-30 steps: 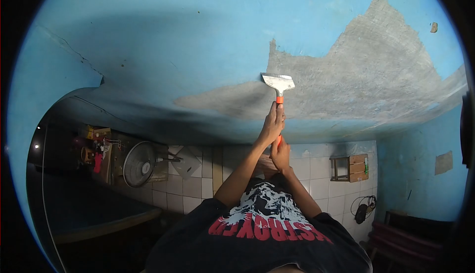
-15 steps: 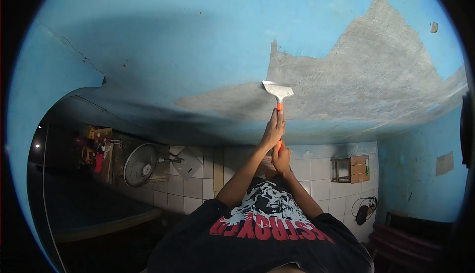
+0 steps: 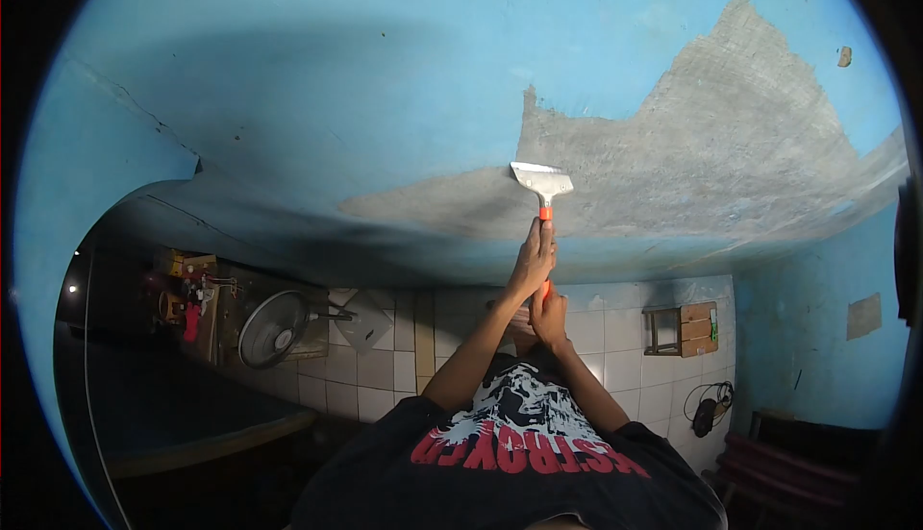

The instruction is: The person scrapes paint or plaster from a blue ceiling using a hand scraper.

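Orange-handled scraper [image 3: 544,182] sits lower than a second ago, left hand [image 3: 532,264] and right hand [image 3: 549,318] curled round it; steep tilt could gouge grey wall patch [image 3: 673,150] beyond them.

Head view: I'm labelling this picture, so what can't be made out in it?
All in the head view:
- Orange handle of the silver metal scraper: largely covered by the left hand and right hand.
- Tall dark object at the picture's right: cut off by the lens's black rim.
- Small red item near the round grey fan: too small and dim to name.
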